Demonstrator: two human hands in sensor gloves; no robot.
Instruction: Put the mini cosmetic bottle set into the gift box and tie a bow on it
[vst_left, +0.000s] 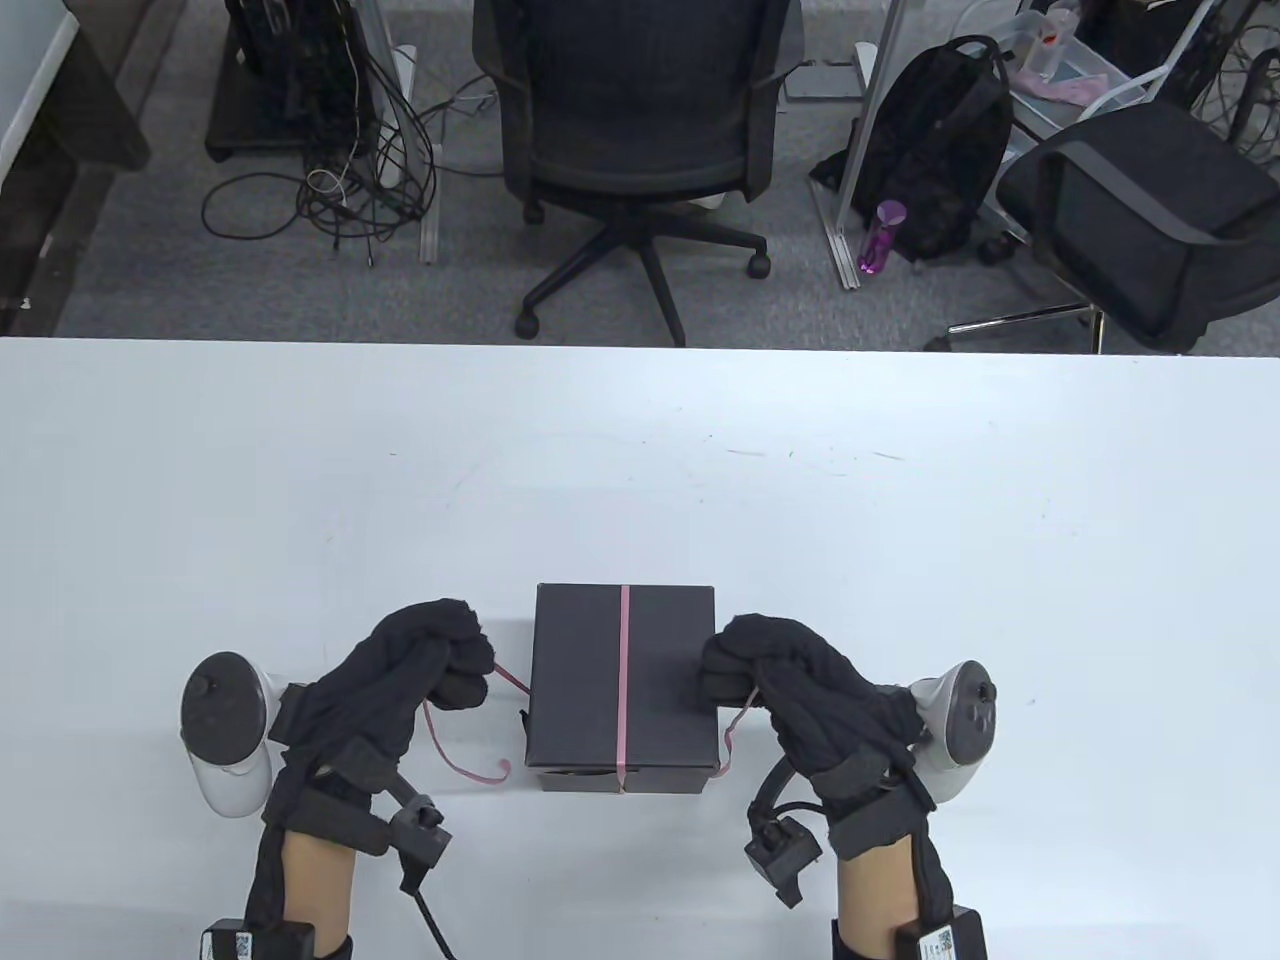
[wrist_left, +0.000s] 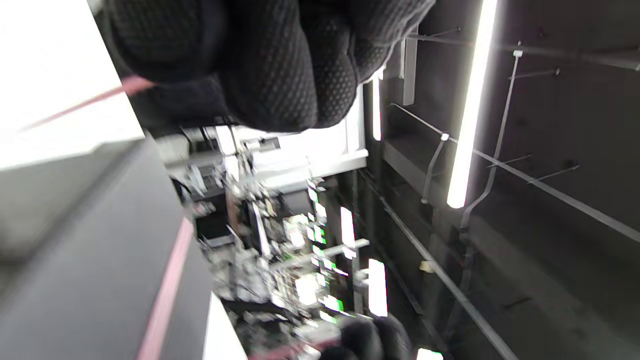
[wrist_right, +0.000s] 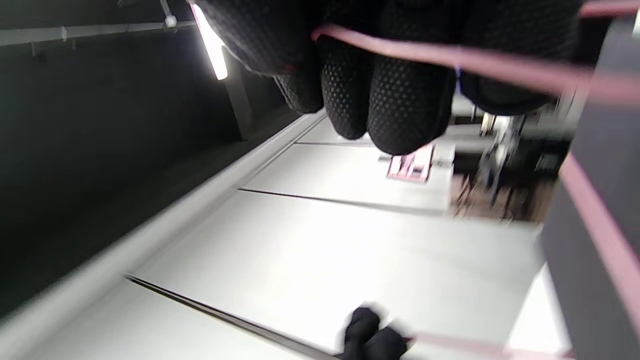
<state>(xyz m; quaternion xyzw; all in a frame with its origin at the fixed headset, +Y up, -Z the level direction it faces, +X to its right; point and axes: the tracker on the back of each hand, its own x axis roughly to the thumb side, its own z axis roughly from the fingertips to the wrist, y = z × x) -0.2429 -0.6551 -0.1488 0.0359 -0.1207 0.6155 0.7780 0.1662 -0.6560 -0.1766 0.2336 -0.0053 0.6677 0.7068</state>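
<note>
Counter (vst_left: 300, 480): white, faintly scuffed.
Gift box (vst_left: 580, 690): dark, closed, near the counter's front edge, pink ribbon (vst_left: 624, 680) down its lid.
Left hand (vst_left: 410, 680): left of box, fingers curled, pinching ribbon.
Right hand (vst_left: 790, 680): right of box, the same.
Room: office chair (vst_left: 640, 120), backpack (vst_left: 940, 150), cables (vst_left: 350, 190) beyond counter.

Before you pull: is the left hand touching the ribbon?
Touching. The table view shows the left hand gripping the ribbon beside the box.
</note>
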